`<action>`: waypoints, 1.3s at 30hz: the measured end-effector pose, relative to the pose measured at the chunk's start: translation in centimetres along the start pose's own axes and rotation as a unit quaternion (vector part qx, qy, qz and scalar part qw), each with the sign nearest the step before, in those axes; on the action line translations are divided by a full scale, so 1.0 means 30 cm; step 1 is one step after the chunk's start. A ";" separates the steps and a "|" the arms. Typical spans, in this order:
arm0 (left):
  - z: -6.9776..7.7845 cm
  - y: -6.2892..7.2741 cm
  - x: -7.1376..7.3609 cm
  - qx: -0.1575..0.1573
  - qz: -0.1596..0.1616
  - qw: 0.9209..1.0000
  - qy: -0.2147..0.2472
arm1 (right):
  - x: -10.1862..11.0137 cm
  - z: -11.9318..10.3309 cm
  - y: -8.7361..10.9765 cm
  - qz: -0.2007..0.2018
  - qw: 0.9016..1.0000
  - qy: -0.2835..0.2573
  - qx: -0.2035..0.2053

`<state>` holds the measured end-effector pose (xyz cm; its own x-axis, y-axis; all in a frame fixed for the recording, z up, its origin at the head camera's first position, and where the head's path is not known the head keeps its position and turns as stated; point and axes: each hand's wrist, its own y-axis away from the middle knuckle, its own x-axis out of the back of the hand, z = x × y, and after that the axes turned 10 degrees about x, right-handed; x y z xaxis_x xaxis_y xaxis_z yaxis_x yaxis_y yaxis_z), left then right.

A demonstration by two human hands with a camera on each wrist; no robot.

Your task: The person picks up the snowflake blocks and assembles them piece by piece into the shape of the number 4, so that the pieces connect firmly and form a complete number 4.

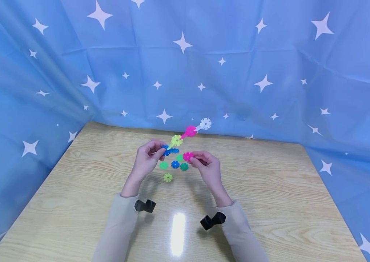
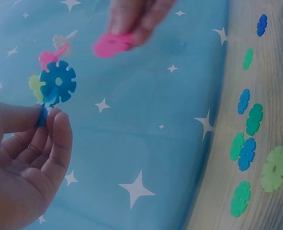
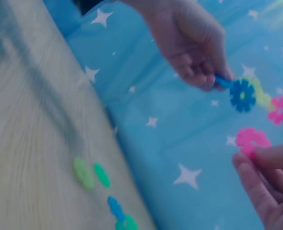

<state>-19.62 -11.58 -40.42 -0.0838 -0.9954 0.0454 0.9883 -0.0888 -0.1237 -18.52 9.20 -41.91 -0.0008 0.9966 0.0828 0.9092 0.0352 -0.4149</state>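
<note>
My left hand (image 1: pixel 146 157) pinches a blue notched snowflake disc at the near end of a chain of interlocked discs. Beyond it the chain has another blue disc (image 2: pixel 67 76), a yellow-green disc (image 1: pixel 176 140), a pink disc (image 1: pixel 190 131) and a white disc (image 1: pixel 205 123) at the far end, rising to the right. Between thumb and fingers, my right hand (image 1: pixel 208 167) holds a separate pink snowflake disc (image 3: pixel 250 138). This pink disc is apart from the chain, just right of the blue discs in the head view. Both hands are raised above the table.
Loose discs lie on the wooden table (image 1: pixel 270 189) below the hands: a yellow-green disc (image 1: pixel 167 177), a bright green disc (image 1: pixel 163 165), a blue disc (image 1: pixel 175 165) and a dark green disc (image 1: pixel 184 166), among several. A blue starry curtain (image 1: pixel 237 83) stands behind the table.
</note>
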 end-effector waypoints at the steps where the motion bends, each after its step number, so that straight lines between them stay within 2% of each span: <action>1: 0.003 0.001 -0.001 0.000 -0.003 1.000 -0.001 | -0.004 -0.022 0.001 0.004 1.000 -0.008 0.009; 6: 0.017 0.008 -0.007 -0.003 -0.011 1.000 -0.008 | -0.023 -0.085 0.004 0.011 0.998 -0.027 0.049; 18: -0.006 0.010 -0.014 -0.025 -0.013 0.999 -0.030 | -0.043 -0.093 0.005 0.014 0.996 -0.008 0.085; 24: -0.008 0.009 -0.024 -0.009 -0.002 1.000 -0.023 | -0.039 -0.100 -0.001 0.012 0.996 -0.003 0.084; 30: -0.009 0.010 -0.034 0.007 -0.007 1.000 -0.029 | -0.030 -0.016 0.000 0.019 0.997 0.003 0.080; 36: -0.016 0.004 -0.046 -0.005 0.010 1.000 -0.024 | -0.026 -0.015 -0.003 0.017 0.998 -0.021 0.048; 39: -0.018 0.001 -0.045 -0.008 0.011 1.000 -0.020 | -0.017 -0.029 -0.009 0.006 0.999 -0.015 0.031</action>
<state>-19.55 -10.27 -41.02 -0.0574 -0.9949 0.0825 0.9877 -0.0686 -0.1405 -18.40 8.60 -41.04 -0.0029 0.9987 0.0507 0.8820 0.0264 -0.4705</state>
